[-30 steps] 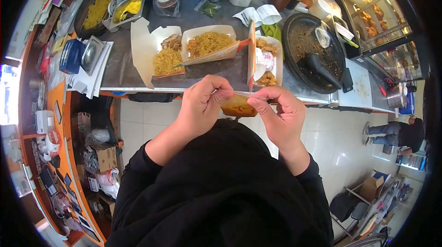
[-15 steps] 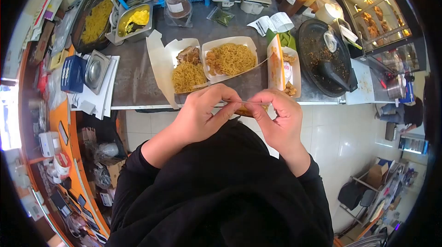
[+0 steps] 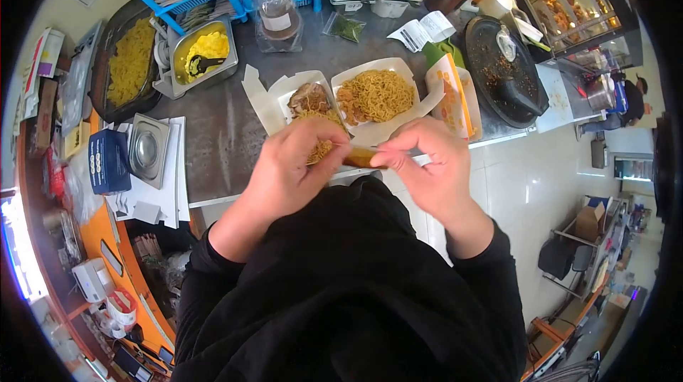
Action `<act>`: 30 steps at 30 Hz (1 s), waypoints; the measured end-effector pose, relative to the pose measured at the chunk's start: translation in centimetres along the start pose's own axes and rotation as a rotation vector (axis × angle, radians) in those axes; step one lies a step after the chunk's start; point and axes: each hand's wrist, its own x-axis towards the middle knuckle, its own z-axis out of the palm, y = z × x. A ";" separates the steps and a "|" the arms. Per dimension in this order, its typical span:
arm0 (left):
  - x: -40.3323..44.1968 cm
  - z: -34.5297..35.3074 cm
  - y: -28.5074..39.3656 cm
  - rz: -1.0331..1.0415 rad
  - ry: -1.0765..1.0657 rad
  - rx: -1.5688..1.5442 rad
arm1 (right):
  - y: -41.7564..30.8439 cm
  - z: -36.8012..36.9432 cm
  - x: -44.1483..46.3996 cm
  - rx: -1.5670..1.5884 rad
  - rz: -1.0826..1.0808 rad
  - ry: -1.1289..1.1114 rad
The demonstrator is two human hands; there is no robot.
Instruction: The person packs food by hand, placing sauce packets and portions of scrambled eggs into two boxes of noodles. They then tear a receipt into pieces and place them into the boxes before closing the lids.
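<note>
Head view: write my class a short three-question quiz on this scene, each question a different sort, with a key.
1. True or false: the pouch of brownish liquid lies on the counter.
2. The utensil in the metal pan is: A red, B black, C white.
3. Which hand is nearer the orange-and-white carton?

Key:
1. False; the left hand and right hand hold it.
2. B.
3. The right hand.

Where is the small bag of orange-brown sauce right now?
In the head view, the bag is near the image centre, between the fingertips of the left hand and right hand, just below the rightmost noodle box.
</note>
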 end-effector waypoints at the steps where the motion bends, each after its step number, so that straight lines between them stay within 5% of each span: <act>1: 0.2 -0.5 -0.2 -0.031 0.012 -0.015 | 0.0 -0.4 0.7 -0.094 -0.043 -0.001; 5: 0.2 -2.0 -1.9 -0.121 0.155 0.058 | 1.7 -1.7 3.2 0.094 0.091 -0.011; 10: 0.4 -3.7 -3.8 -0.295 0.444 0.478 | 5.6 -4.3 8.6 -0.308 0.303 -0.217; 11: 0.1 -3.8 -3.9 -0.366 0.408 0.660 | 7.1 -4.5 9.5 -0.345 0.337 -0.266; 15: -1.5 -2.8 -4.4 -0.782 0.271 0.586 | 12.7 -4.7 11.8 -0.313 0.326 -0.512; 18: -2.2 -2.0 -4.8 -0.865 0.180 0.560 | 15.0 -6.3 13.8 -0.517 0.268 -0.738; 22: -3.3 -2.1 -6.0 -0.859 0.171 0.735 | 22.0 -10.0 19.4 -0.692 0.149 -0.563; 25: -3.8 -2.9 -6.5 -0.918 0.228 0.801 | 28.6 -10.8 21.0 -1.008 0.168 -0.687; 30: -4.3 -5.0 -7.0 -1.017 0.317 0.928 | 34.5 -9.5 21.8 -0.952 0.203 -0.883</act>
